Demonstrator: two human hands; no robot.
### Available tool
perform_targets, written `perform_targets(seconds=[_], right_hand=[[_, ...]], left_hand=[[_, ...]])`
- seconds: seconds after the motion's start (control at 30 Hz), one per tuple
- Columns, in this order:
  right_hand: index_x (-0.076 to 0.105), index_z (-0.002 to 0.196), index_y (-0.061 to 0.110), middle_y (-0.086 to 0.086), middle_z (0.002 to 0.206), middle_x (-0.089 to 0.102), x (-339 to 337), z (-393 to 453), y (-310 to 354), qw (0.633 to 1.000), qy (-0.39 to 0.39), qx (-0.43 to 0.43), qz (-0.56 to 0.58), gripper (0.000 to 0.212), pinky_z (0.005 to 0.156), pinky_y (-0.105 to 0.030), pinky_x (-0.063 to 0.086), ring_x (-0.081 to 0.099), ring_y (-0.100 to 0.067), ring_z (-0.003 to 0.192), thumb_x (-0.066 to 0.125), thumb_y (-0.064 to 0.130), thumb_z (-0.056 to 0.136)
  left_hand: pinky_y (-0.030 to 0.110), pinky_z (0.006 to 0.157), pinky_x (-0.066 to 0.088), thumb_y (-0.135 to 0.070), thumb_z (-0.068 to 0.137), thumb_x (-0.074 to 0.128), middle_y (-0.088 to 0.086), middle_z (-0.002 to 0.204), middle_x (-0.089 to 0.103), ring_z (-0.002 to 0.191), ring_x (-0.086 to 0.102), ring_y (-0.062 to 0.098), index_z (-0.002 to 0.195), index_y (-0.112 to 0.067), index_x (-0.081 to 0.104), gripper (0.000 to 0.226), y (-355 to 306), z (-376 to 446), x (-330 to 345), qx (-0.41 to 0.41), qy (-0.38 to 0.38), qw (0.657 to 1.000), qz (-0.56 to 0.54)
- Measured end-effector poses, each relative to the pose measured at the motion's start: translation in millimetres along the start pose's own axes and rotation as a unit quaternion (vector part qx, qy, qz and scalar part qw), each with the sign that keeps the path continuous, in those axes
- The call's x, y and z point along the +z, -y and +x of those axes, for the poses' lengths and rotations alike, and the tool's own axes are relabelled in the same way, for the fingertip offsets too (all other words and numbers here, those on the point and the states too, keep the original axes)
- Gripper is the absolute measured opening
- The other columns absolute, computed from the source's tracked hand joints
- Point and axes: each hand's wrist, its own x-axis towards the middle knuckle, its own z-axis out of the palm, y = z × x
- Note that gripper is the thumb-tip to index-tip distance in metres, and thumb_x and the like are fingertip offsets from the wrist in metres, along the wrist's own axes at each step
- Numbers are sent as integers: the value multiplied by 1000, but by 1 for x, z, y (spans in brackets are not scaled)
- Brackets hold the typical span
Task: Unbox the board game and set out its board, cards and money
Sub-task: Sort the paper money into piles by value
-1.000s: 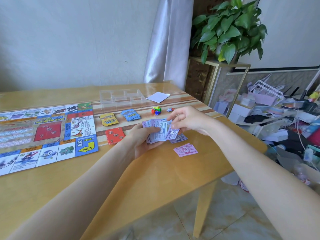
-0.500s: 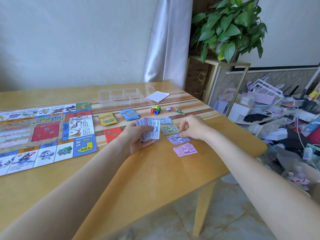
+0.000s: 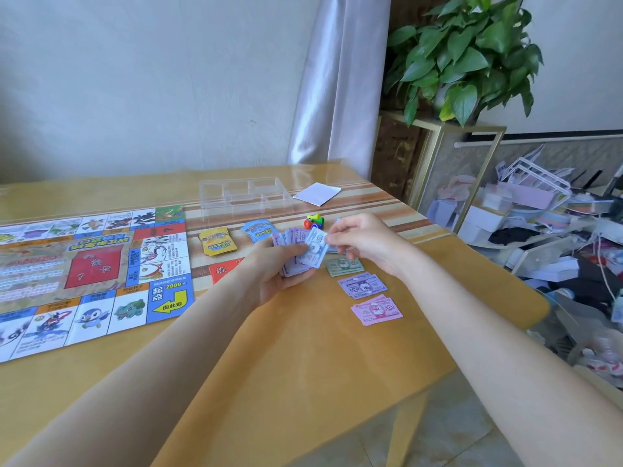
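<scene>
The game board lies unfolded on the left of the table. My left hand holds a fanned stack of play money. My right hand pinches a pale blue note at the top of that stack. Three piles of notes lie in a row by my right wrist: green, purple and pink. A yellow card deck, a blue card deck and a red card deck, half hidden by my left arm, lie beside the board.
A clear plastic tray and a white paper sit at the back of the table. Coloured game pieces lie beyond my hands. The table edge is on the right, with a plant and cluttered shelves beyond.
My right hand left the table near the purple pile and rose back to the stack, where it now pinches a pale blue note. A green pile now lies on the table.
</scene>
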Motion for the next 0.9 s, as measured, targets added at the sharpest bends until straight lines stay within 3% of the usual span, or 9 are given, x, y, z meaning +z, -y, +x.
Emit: perform_targets(seconds=[0.1,0.17,0.23,0.3,0.43,0.53,0.7,0.8,0.9], right_hand=[[65,87,4,-8,79,61,-2,20,-5,989,-126,50,54,5,50,-21,34,46,-12,59,64,6,82],[63,100,0,-10,89,62,-3,33,-12,974,-209,85,11,20,52,-22,34,51,-15,65,64,9,82],[58,111,2,-11,106,63,0,41,-19,964,-236,114,-33,30,64,-27,42,60,-23,87,62,12,83],[55,113,4,-13,116,60,5,44,-23,955,-243,127,-111,31,77,-32,46,57,-30,105,58,13,84],[55,111,6,-14,121,56,12,42,-25,936,-202,126,-259,30,90,-35,42,47,-33,117,50,12,82],[52,115,9,-12,129,51,14,39,-25,912,-174,132,-348,30,96,-36,36,37,-32,125,51,19,86],[51,117,10,-14,131,44,4,45,-21,907,-182,72,-373,38,97,-35,34,35,-31,126,57,23,82],[57,114,16,-6,131,45,-6,46,-12,925,-64,-9,-373,31,96,-30,33,33,-25,127,58,18,83],[54,121,20,0,131,48,-10,43,-9,917,52,-27,-394,39,91,-28,34,40,-17,120,62,17,84]], left_hand=[[31,58,59,3,88,57,16,101,66,82,67,21,118,-2,52,31,-5,4,-5,7,-17,1000,-19],[32,59,59,4,88,57,13,94,66,76,68,19,124,-1,50,37,-8,5,-7,12,-26,999,-27],[33,60,59,4,89,56,11,90,65,65,69,16,125,-1,49,38,-8,5,-8,13,-28,999,-26],[33,60,59,4,89,56,11,89,66,60,70,14,125,-2,49,37,-8,4,-9,7,-27,999,-26],[33,64,58,4,90,54,7,72,71,62,70,13,122,-3,51,33,-6,3,-9,-1,-21,1000,-23],[34,65,58,3,89,55,8,74,70,62,70,13,121,-4,52,33,-5,4,-9,-5,-23,999,-27],[34,66,58,2,90,55,9,80,69,70,69,15,120,-5,52,31,-6,4,-10,-7,-20,999,-30],[32,66,57,3,90,54,7,74,71,71,68,15,116,-5,53,28,-5,4,-10,-7,-14,999,-28],[32,67,57,3,89,55,7,71,71,74,67,16,112,-6,55,25,-3,5,-10,-6,-15,1000,-27]])
